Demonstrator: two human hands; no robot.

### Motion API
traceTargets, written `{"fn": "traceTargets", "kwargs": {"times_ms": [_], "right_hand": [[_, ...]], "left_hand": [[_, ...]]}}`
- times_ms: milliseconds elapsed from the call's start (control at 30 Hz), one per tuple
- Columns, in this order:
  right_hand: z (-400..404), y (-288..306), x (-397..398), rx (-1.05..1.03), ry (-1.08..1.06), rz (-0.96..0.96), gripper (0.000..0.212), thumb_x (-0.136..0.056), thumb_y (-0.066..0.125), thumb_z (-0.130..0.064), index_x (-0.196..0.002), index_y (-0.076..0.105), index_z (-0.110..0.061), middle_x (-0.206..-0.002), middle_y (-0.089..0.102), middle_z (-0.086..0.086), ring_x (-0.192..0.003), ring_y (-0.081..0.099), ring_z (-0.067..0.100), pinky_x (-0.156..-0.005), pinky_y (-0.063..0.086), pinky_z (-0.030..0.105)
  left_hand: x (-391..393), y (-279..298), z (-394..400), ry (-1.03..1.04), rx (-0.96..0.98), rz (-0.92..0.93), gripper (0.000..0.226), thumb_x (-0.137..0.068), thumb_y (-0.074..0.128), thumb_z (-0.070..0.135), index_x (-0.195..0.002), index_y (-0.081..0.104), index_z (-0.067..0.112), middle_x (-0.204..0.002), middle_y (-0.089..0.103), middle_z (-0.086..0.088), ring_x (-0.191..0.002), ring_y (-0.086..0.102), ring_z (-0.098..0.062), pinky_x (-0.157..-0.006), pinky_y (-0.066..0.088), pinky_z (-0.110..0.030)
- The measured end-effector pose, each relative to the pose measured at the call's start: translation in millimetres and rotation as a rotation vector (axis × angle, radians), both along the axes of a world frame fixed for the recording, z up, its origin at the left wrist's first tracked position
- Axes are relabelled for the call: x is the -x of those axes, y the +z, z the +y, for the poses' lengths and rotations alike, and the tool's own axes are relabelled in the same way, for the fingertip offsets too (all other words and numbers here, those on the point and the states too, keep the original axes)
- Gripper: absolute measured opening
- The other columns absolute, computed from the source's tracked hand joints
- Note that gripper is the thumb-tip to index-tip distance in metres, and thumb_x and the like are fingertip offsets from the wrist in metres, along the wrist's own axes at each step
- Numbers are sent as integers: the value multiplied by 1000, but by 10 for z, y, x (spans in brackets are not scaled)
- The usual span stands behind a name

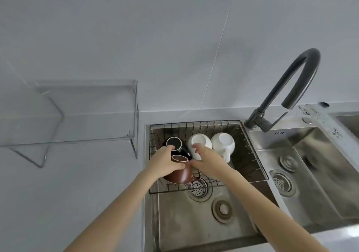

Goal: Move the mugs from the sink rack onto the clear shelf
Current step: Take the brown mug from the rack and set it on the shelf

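A wire sink rack (250,150) sits across the back of the left sink basin. In it lie several upturned mugs: a black mug (175,143), a brown mug (179,172) in front of it, and two white mugs (200,141) (223,143) to the right. My left hand (165,163) wraps around the brown mug's left side, fingertips touching the black mug. Over the left white mug hovers my right hand (204,159), fingers spread, its thumb by the brown mug's base. The clear shelf (87,104) stands on the counter at the left, with nothing on it.
A dark curved faucet (291,88) rises behind the sinks, to the right of the rack. The left basin has a strainer drain (198,188) under the rack's front edge. A second steel basin (310,166) lies to the right. Grey tiled wall behind.
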State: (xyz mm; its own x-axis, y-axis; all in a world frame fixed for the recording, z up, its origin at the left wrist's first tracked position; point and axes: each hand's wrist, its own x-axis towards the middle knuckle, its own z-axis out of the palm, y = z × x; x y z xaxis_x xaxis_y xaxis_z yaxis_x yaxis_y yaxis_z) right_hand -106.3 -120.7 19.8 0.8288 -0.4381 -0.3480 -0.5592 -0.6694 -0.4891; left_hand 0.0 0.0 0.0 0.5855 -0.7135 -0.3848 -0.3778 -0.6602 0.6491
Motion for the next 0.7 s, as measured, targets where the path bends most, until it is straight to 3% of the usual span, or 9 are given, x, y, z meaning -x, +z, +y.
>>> {"fn": "traceTargets", "kwargs": {"times_ms": [200, 300, 400, 500, 700], "right_hand": [[-74, -384, -22, -210, -92, 60, 32, -82, 55, -13, -112, 50, -4, -108, 65, 21, -99, 60, 33, -85, 51, 40], [-133, -516, -15, -240, -151, 95, 25, -80, 54, -10, -101, 56, 4, -97, 68, 23, -84, 62, 30, -59, 45, 19], [-154, -593, -22, -256, -166, 121, 22, -81, 53, -11, -93, 60, 6, -75, 61, 15, -71, 53, 21, -52, 38, 20], [-171, -639, -50, -291, -201, 97, 20, -83, 52, -8, -93, 61, 7, -77, 56, 11, -74, 51, 21, -58, 38, 28], [-184, -520, -68, -310, -203, 52, 20, -87, 49, -6, -98, 60, 7, -72, 57, 8, -56, 47, 8, -43, 38, 9]], "left_hand": [[-39, -275, -100, 9, -95, 95, 78, -64, 74, 39, -129, 41, 12, -127, 50, -12, -114, 50, -26, -92, 45, -35], [-77, -395, -114, -3, -103, 146, 73, -59, 76, 38, -122, 48, 11, -120, 58, -10, -106, 56, -23, -86, 50, -32], [-73, -460, -120, -1, -112, 182, 73, -59, 78, 33, -123, 49, 12, -121, 60, -7, -107, 57, -21, -80, 47, -26], [-82, -469, -134, 17, -94, 170, 68, -59, 80, 30, -118, 53, 11, -117, 62, -7, -106, 58, -21, -76, 45, -24], [-86, -385, -104, 22, -39, 133, 65, -54, 82, 34, -111, 57, 14, -113, 65, -3, -102, 60, -18, -79, 46, -23]]}}
